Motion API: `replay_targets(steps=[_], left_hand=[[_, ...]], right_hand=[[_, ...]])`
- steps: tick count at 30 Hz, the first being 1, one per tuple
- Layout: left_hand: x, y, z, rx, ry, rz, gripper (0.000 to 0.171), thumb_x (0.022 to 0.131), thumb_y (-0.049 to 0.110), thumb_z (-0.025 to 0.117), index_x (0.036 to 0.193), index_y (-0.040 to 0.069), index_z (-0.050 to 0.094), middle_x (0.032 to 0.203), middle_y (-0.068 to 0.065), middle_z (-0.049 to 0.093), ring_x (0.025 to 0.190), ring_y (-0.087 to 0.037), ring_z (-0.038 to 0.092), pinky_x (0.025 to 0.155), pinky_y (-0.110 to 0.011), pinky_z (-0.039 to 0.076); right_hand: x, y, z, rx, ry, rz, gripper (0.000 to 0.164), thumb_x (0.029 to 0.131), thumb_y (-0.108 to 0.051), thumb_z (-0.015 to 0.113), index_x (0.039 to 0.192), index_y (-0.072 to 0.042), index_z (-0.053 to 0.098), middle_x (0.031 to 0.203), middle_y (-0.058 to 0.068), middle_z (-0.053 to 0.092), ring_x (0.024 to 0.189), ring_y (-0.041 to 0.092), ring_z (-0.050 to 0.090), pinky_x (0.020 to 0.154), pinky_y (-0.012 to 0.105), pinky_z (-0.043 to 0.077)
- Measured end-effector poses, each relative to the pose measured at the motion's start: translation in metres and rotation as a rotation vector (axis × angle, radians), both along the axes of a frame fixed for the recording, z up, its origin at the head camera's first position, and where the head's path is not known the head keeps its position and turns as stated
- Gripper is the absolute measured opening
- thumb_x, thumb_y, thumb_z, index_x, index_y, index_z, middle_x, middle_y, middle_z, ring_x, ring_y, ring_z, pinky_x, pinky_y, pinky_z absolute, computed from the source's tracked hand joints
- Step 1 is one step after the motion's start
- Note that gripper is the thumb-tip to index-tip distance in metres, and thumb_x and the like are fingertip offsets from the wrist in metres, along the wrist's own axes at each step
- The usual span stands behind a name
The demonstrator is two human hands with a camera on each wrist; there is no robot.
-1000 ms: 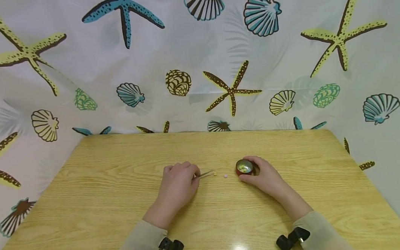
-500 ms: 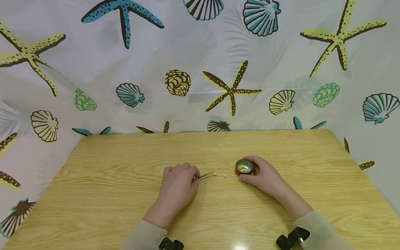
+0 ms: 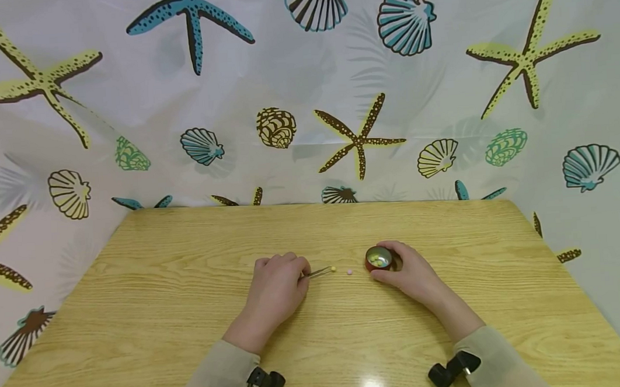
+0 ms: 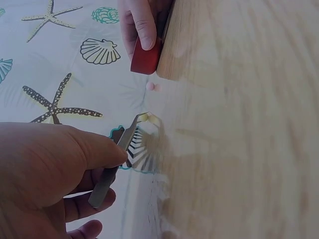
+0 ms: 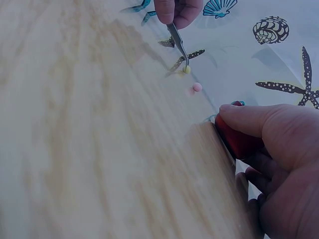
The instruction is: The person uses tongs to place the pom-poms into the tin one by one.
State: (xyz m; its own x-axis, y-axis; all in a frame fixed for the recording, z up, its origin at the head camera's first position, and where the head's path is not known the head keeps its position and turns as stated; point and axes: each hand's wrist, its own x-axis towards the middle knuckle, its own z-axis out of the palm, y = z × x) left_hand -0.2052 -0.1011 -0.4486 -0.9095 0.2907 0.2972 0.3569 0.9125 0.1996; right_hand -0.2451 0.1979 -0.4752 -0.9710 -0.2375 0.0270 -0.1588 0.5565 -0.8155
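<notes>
My left hand pinches a pair of metal tweezers between thumb and fingers. The bent tips of the tweezers are right at a small yellow bead on the table. A pink bead lies just to the right of it. My right hand grips a small round red tin, thumb on the near side and fingers behind. Its open top faces up, and several yellow beads show inside against the shiny metal. The far side of the tin is hidden by the fingers.
The wood-grain table spreads out around both hands. A white cloth printed with starfish and shells hangs behind and at the sides. Black camera mounts sit on both sleeves.
The tips of the tweezers have come down slightly and closed in on the yellow bead. My right hand and the tin have stayed in place.
</notes>
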Motion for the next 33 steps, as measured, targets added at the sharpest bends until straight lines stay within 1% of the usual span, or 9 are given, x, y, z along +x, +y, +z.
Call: replay_targets(steps=[6,10,13,17,24,28,33], left_hand=[[-0.001,0.001,0.001,0.005,0.012,0.002,0.007,0.097,0.016,0.088,0.1,0.019,0.082,0.09,0.004,0.07,0.084,-0.023,0.067,0.099,-0.058,0.05],[-0.001,0.001,0.002,0.017,0.037,-0.005,0.007,0.097,0.016,0.088,0.101,0.018,0.082,0.09,0.003,0.071,0.083,-0.024,0.067,0.098,-0.059,0.05],[-0.001,0.001,0.004,0.028,0.053,-0.009,0.007,0.097,0.016,0.088,0.1,0.018,0.082,0.09,0.003,0.071,0.083,-0.023,0.067,0.099,-0.06,0.051],[-0.002,0.005,0.009,0.055,0.063,-0.019,0.007,0.098,0.015,0.087,0.1,0.019,0.081,0.089,0.005,0.07,0.082,-0.021,0.066,0.099,-0.06,0.05],[-0.004,0.021,0.021,0.095,0.061,-0.037,0.006,0.099,0.015,0.085,0.101,0.018,0.081,0.092,0.006,0.071,0.087,-0.021,0.068,0.101,-0.059,0.049],[-0.005,0.032,0.025,0.113,0.051,-0.049,0.006,0.1,0.015,0.085,0.102,0.019,0.081,0.094,0.007,0.072,0.089,-0.02,0.068,0.103,-0.058,0.048],[-0.006,0.046,0.028,0.121,0.036,-0.07,0.005,0.101,0.017,0.085,0.102,0.019,0.081,0.094,0.007,0.072,0.089,-0.019,0.067,0.103,-0.058,0.047]], right_hand=[[0.0,0.0,0.0,-0.001,-0.008,-0.002,0.066,0.1,-0.026,0.087,0.156,-0.006,0.058,0.154,0.02,0.06,0.148,0.041,0.052,0.123,0.061,0.037],[0.0,0.0,0.0,-0.006,-0.007,0.0,0.066,0.1,-0.026,0.086,0.156,-0.005,0.057,0.154,0.02,0.06,0.148,0.041,0.052,0.123,0.061,0.037],[0.0,0.0,0.001,-0.009,-0.004,0.005,0.067,0.1,-0.026,0.086,0.156,-0.005,0.057,0.154,0.02,0.06,0.147,0.041,0.053,0.123,0.061,0.037],[0.0,0.0,0.001,-0.007,-0.002,0.006,0.067,0.1,-0.026,0.086,0.156,-0.004,0.057,0.154,0.02,0.061,0.147,0.041,0.053,0.123,0.061,0.037],[-0.001,0.001,-0.001,-0.008,0.002,0.006,0.067,0.1,-0.025,0.087,0.156,-0.005,0.057,0.154,0.02,0.06,0.147,0.041,0.053,0.123,0.061,0.038],[-0.001,0.0,-0.002,-0.004,0.01,0.006,0.067,0.099,-0.026,0.087,0.155,-0.004,0.058,0.153,0.02,0.061,0.146,0.041,0.053,0.123,0.061,0.038],[-0.001,0.0,-0.002,-0.009,0.011,0.004,0.066,0.099,-0.026,0.087,0.155,-0.005,0.058,0.153,0.019,0.061,0.147,0.04,0.053,0.124,0.06,0.037]])
